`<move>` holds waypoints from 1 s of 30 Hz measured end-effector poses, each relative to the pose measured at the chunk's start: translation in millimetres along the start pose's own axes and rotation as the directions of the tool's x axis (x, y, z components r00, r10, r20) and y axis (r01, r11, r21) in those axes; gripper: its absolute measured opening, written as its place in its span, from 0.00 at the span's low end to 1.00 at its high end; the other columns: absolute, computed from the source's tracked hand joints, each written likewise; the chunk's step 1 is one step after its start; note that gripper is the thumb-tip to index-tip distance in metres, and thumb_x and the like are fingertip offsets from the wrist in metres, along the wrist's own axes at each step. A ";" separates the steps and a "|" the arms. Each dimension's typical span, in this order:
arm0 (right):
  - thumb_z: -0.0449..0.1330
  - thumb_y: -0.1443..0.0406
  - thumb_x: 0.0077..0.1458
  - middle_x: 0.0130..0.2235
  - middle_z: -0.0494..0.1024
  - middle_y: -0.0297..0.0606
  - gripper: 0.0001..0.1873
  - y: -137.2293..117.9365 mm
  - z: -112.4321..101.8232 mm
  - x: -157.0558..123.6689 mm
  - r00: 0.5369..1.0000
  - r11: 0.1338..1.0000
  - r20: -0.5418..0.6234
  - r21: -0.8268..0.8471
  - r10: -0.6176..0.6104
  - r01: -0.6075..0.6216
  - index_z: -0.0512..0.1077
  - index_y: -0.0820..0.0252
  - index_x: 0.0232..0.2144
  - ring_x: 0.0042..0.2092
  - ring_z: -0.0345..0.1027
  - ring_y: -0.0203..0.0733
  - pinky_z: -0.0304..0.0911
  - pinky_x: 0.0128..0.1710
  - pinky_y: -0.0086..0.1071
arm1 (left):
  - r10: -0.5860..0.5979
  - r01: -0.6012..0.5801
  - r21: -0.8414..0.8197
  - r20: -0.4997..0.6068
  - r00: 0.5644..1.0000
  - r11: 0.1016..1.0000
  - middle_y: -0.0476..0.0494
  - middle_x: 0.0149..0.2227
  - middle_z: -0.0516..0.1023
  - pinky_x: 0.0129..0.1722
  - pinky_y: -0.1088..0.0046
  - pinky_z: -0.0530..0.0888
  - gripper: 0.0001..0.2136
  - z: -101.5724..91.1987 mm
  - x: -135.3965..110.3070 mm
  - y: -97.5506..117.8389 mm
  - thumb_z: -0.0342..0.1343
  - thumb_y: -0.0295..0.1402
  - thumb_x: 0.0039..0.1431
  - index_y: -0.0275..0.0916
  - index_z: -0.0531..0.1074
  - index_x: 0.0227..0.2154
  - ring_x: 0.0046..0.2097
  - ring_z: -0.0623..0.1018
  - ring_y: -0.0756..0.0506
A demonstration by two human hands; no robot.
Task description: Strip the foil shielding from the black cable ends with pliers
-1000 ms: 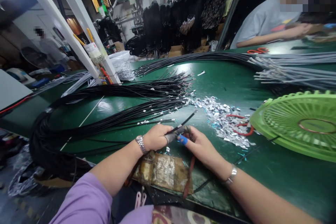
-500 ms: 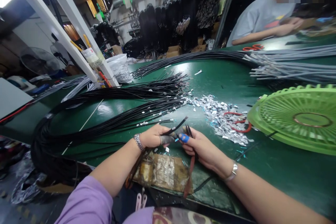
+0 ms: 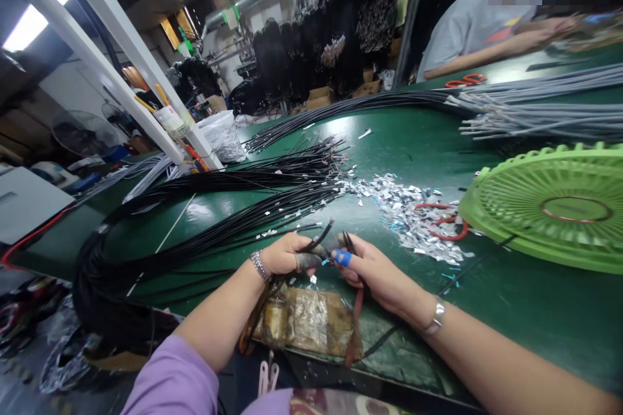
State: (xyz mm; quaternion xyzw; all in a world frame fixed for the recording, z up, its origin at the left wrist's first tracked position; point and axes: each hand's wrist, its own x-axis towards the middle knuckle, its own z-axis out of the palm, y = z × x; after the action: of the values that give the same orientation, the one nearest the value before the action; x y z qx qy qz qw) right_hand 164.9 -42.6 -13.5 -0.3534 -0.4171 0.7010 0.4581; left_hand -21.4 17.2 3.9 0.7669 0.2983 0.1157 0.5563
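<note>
My left hand [image 3: 287, 254] is closed in a pinch on the end of a black cable [image 3: 322, 235] that sticks up from between its fingers. Facing it and almost touching it, my right hand [image 3: 372, 269] is closed too, its blue-taped fingertip pressed to the same cable end, with a thin dark piece [image 3: 348, 241] rising beside it. Both hands hover over the near edge of the green table [image 3: 511, 298]. Behind them a large bundle of black cables [image 3: 204, 207] lies fanned across the table. A heap of silver foil scraps [image 3: 413, 214] lies to the right of the hands.
A green plastic fan grille [image 3: 549, 207] sits at the right. Grey cables [image 3: 535, 110] lie at the far right. Red-handled pliers [image 3: 445, 230] rest in the scraps. A taped cardboard pad [image 3: 306, 318] covers the table edge. Another person's arm [image 3: 491, 52] rests on the far side. White posts [image 3: 146, 58] stand at left.
The cable end in my hands has tilted more upright and shortened in view. My hands have stayed together and shifted slightly up; the camera has drifted a little.
</note>
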 end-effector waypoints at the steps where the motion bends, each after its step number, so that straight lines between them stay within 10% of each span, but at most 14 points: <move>1: 0.68 0.56 0.40 0.18 0.57 0.21 0.20 0.7 -0.1 0.6 1.000 1.000 -0.003 -0.003 0.009 -0.009 0.63 0.58 0.27 0.19 0.43 0.26 0.37 0.17 0.24 | 0.002 -0.002 0.009 0.000 1.000 1.000 0.48 0.18 0.69 0.19 0.79 0.60 0.21 -0.1 -0.1 -0.2 0.56 0.50 0.52 0.32 0.70 0.23 0.18 0.62 0.55; 7: 0.60 0.53 0.47 0.19 0.57 0.23 0.15 5.0 -5.8 5.2 0.996 0.968 -0.058 -0.244 -0.065 0.049 0.63 0.57 0.29 0.19 0.45 0.30 0.42 0.18 0.26 | -0.038 0.041 0.066 -0.054 0.998 0.997 0.50 0.17 0.68 0.19 0.80 0.60 0.22 4.5 2.2 2.6 0.54 0.51 0.53 0.34 0.68 0.21 0.18 0.61 0.55; 12: 0.53 0.61 0.51 0.26 0.67 0.34 0.05 2.8 -15.1 5.7 0.854 0.560 -0.080 -0.785 -0.513 0.263 0.63 0.56 0.27 0.27 0.59 0.40 0.57 0.28 0.33 | -0.029 0.092 0.150 -0.375 0.926 0.984 0.53 0.15 0.65 0.23 0.79 0.62 0.17 14.6 5.5 7.0 0.51 0.43 0.58 0.35 0.65 0.20 0.20 0.63 0.54; 20: 0.51 0.68 0.49 0.31 0.68 0.37 0.05 11.1 -15.6 8.2 0.763 0.153 0.167 -0.932 -0.624 0.330 0.62 0.56 0.32 0.30 0.63 0.42 0.60 0.29 0.33 | 0.106 0.173 0.569 -0.423 0.900 0.804 0.44 0.28 0.76 0.30 0.75 0.65 0.08 22.5 5.4 9.5 0.50 0.33 0.58 0.35 0.70 0.28 0.30 0.71 0.48; 26: 0.50 0.70 0.47 0.27 0.66 0.35 0.05 10.4 -20.4 10.6 0.802 0.246 0.119 -0.917 -0.586 0.315 0.60 0.54 0.26 0.28 0.59 0.41 0.56 0.28 0.33 | 0.045 0.255 0.713 -0.373 0.927 0.653 0.44 0.27 0.75 0.29 0.74 0.63 0.07 26.4 5.7 10.6 0.50 0.33 0.58 0.36 0.71 0.29 0.29 0.72 0.47; 30: 0.55 0.64 0.50 0.23 0.63 0.31 0.07 4.6 -20.8 12.9 0.905 0.635 -0.005 -0.715 -0.424 0.294 0.60 0.55 0.23 0.24 0.53 0.37 0.51 0.24 0.30 | 0.082 0.170 0.637 -0.347 0.934 0.752 0.46 0.24 0.72 0.29 0.75 0.63 0.08 21.9 5.0 6.7 0.51 0.34 0.57 0.36 0.70 0.27 0.28 0.70 0.49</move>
State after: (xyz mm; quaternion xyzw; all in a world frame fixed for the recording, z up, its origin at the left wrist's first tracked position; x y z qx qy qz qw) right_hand 177.3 -26.1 -27.5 -0.4687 -0.6712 0.3512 0.4545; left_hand -4.2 1.6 1.5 0.8719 0.4330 0.1259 0.1907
